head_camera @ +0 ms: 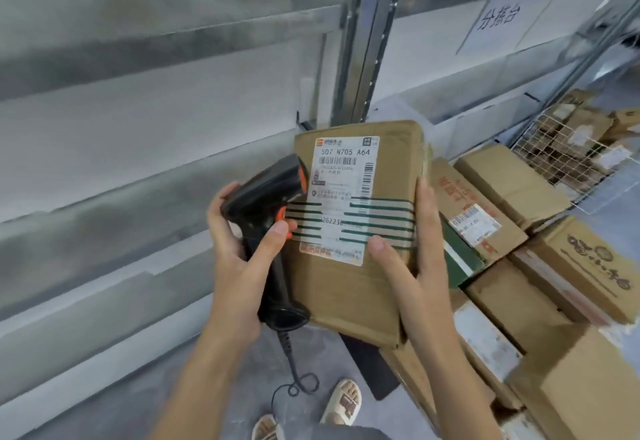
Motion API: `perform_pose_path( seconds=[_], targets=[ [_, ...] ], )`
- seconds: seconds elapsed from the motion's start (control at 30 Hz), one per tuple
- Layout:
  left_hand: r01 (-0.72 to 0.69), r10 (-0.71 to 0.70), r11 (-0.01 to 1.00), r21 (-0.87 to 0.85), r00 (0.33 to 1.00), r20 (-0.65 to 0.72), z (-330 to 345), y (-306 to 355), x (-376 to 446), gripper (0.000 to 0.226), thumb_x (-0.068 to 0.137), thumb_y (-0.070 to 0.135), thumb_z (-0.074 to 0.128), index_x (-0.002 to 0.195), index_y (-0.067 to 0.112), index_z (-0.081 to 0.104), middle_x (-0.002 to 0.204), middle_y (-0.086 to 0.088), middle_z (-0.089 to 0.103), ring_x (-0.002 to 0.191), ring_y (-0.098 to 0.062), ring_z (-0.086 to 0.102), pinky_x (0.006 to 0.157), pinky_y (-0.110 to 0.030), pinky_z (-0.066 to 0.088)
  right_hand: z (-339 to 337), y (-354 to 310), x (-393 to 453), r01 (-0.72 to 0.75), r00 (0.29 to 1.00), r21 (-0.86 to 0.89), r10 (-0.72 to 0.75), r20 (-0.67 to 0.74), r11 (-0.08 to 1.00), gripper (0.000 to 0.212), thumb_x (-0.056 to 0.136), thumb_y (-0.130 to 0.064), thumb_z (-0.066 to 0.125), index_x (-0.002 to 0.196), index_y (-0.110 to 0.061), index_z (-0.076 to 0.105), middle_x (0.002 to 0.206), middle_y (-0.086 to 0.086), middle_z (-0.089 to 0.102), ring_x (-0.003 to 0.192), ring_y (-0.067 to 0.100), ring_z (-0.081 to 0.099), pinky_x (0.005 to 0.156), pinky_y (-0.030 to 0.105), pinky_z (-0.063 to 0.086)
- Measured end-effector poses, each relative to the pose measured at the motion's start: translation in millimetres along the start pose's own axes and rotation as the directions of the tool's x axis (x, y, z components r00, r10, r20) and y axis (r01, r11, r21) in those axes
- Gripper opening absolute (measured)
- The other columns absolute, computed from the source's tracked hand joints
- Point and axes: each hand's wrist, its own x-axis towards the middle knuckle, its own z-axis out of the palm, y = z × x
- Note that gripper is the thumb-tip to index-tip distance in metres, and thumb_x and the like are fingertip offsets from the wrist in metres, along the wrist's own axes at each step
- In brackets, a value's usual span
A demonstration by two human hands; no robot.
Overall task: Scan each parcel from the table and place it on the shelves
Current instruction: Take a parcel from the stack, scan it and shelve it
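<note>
I hold a brown cardboard parcel [349,277] in front of me, its white shipping label [343,190] facing up and crossed by tape with dark green stripes. My right hand [412,259] grips the parcel's right edge, thumb on top near the label's lower corner. My left hand [239,252] grips a black barcode scanner [266,197] with orange trim, held against the parcel's left side, the thumb touching the box. The scanner's coiled cable [294,367] hangs toward the floor.
Grey metal shelves [138,69] fill the left and back. Several cardboard parcels [512,180] are piled at the right, with a wire basket [568,152] of boxes behind them. A paper sign [498,17] hangs on the rack. My sandalled feet [343,401] stand on the grey floor.
</note>
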Motion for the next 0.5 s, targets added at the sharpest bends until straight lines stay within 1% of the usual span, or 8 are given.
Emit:
perform_pose_path(
  seconds=[0.07,0.13,0.2,0.27,0.33,0.43,0.47,0.5],
  targets=[
    [-0.013,0.011,1.0,-0.017,0.996,-0.092,-27.7,4.9,-8.9,0.062,0.079,0.033,0.078,0.13,0.052,0.047,0.127,0.005,0.067,0.114,-0.015,0.066,0.089,-0.032,0.058,26.5,-3.4,-4.7,0.005,0.997,0.032,-0.007,0.074,0.999,0.084,0.073,-0.068,0.06,0.145,-0.069,0.017,0.163,-0.031,0.011,0.149,-0.006,0.016,0.125,0.047,0.022],
    [-0.024,0.021,1.0,-0.02,0.987,-0.162,-54.1,6.3,-18.2,0.062,0.081,0.032,0.078,0.13,0.053,0.047,0.128,0.001,0.067,0.114,-0.019,0.067,0.093,-0.041,0.058,51.0,-3.2,-11.4,0.023,0.993,0.072,-0.031,0.117,0.997,0.082,0.075,-0.064,0.062,0.147,-0.065,0.022,0.164,-0.026,0.017,0.15,-0.001,0.022,0.123,0.05,0.027],
    [-0.034,0.031,0.999,-0.012,0.972,-0.232,-75.7,6.6,-24.8,0.059,0.085,0.026,0.077,0.126,0.056,0.049,0.125,0.004,0.068,0.114,-0.018,0.067,0.099,-0.046,0.055,75.7,-2.6,-18.6,0.062,0.99,0.087,-0.072,0.124,0.994,0.079,0.076,-0.061,0.063,0.147,-0.06,0.027,0.165,-0.022,0.021,0.15,-0.002,0.021,0.123,0.051,0.024],
    [-0.037,0.042,0.999,0.021,0.946,-0.321,-93.5,7.5,-29.9,0.057,0.086,0.027,0.08,0.121,0.061,0.05,0.13,0.006,0.066,0.12,-0.017,0.065,0.105,-0.05,0.051,99.8,-3.5,-26.4,0.094,0.985,0.08,-0.104,0.135,0.992,0.075,0.077,-0.059,0.063,0.145,-0.059,0.03,0.164,-0.022,0.022,0.149,-0.003,0.02,0.124,0.052,0.023],
    [-0.027,0.055,0.997,0.077,0.915,-0.399,-110.1,11.1,-35.0,0.056,0.084,0.032,0.077,0.116,0.067,0.048,0.135,0.007,0.062,0.123,-0.015,0.062,0.109,-0.051,0.047,122.0,-4.8,-34.8,0.156,0.977,0.006,-0.155,0.148,0.988,0.073,0.079,-0.059,0.061,0.145,-0.06,0.028,0.164,-0.023,0.019,0.151,0.006,0.021,0.123,0.056,0.022],
    [-0.037,0.143,0.973,0.227,0.87,-0.472,-138.9,18.9,-48.2,0.06,0.09,0.028,0.076,0.117,0.069,0.042,0.127,0.027,0.06,0.119,-0.003,0.062,0.113,-0.044,0.043,148.4,-6.2,-44.8,0.222,0.968,-0.131,-0.203,0.147,0.966,0.076,0.08,-0.061,0.056,0.15,-0.05,0.028,0.165,-0.021,0.015,0.151,0.031,0.023,0.118,0.065,0.021],
    [-0.045,0.17,0.965,0.258,0.857,-0.486,-149.1,22.0,-53.4,0.061,0.092,0.025,0.075,0.12,0.067,0.041,0.131,0.026,0.057,0.119,-0.006,0.063,0.112,-0.043,0.044,155.1,-7.0,-47.1,0.224,0.969,-0.145,-0.204,0.142,0.964,0.077,0.079,-0.062,0.054,0.15,-0.047,0.029,0.166,-0.018,0.016,0.149,0.036,0.025,0.116,0.067,0.023],
    [-0.059,0.189,0.963,0.264,0.847,-0.497,-159.2,25.0,-58.6,0.061,0.093,0.021,0.074,0.122,0.064,0.041,0.136,0.017,0.056,0.116,-0.015,0.067,0.109,-0.043,0.047,160.9,-7.7,-49.0,0.229,0.968,-0.153,-0.207,0.143,0.961,0.077,0.079,-0.062,0.052,0.151,-0.046,0.029,0.166,-0.016,0.018,0.146,0.039,0.028,0.113,0.068,0.026]
  ],
)
